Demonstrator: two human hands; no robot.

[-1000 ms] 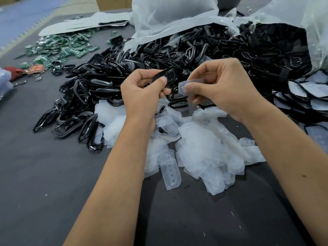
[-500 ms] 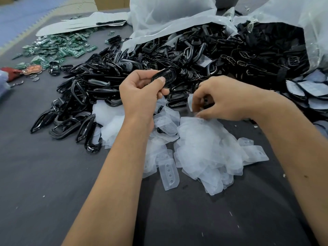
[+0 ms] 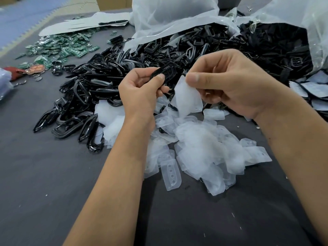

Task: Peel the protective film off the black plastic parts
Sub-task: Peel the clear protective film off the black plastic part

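My left hand [image 3: 140, 89] pinches a small black plastic part [image 3: 164, 74] between thumb and fingers, held above the table. Just to its right, my right hand [image 3: 229, 80] pinches the top edge of a translucent white film piece [image 3: 188, 96] that hangs down beside the part. Whether the film still touches the part I cannot tell. Below both hands lies a heap of peeled films [image 3: 200, 148]. Peeled glossy black frames [image 3: 85, 103] are piled to the left.
A clear plastic bag [image 3: 170, 16] spills black parts [image 3: 266, 47] at the back. Film-covered parts [image 3: 312, 93] lie at the right edge. Green circuit boards [image 3: 62, 47] and a red-brown item [image 3: 14, 71] sit far left on the dark grey table [image 3: 44, 183].
My right hand dropped to the film heap half a second ago, then rose again and now holds a larger film sheet next to the part. My left hand stayed nearly still.
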